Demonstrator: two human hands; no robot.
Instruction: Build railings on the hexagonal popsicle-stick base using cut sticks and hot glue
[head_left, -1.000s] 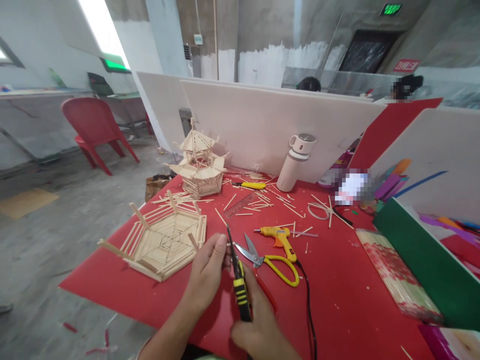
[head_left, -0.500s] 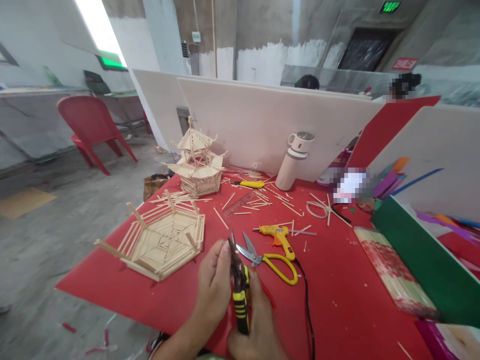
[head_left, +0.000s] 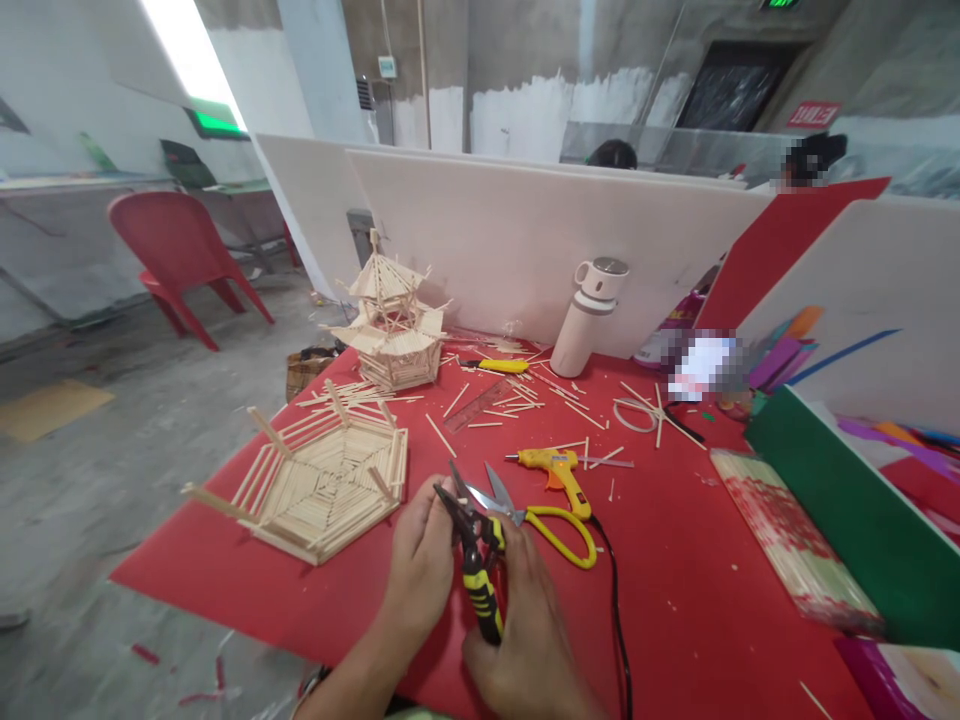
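Note:
My right hand (head_left: 529,625) is wrapped around needle-nose pliers (head_left: 478,590) with black and yellow handles. The jaws stand apart, pointing away from me. Pinched fingers of my left hand (head_left: 421,560) are right beside the jaws, with a thin wooden stick (head_left: 463,501) whose pale end shows between them; most of it is hidden. Just beyond lie open scissors (head_left: 561,535) with yellow handles. A six-sided stick base (head_left: 337,480) with upright posts sits to the left. Behind it stands a small stick pagoda (head_left: 394,330).
A yellow glue gun (head_left: 555,468) lies right of centre, its black cord running toward me. Loose sticks, a clear ruler (head_left: 476,403) and a yellow cutter (head_left: 502,366) are scattered behind. A bottle (head_left: 585,325), a bag of sticks (head_left: 795,535) and a green box (head_left: 847,520) stand around.
The plier jaws have gone from nearly closed to spread apart. Both hands stay close together, shifted slightly left and lower. The scissors and the stick base lie as before.

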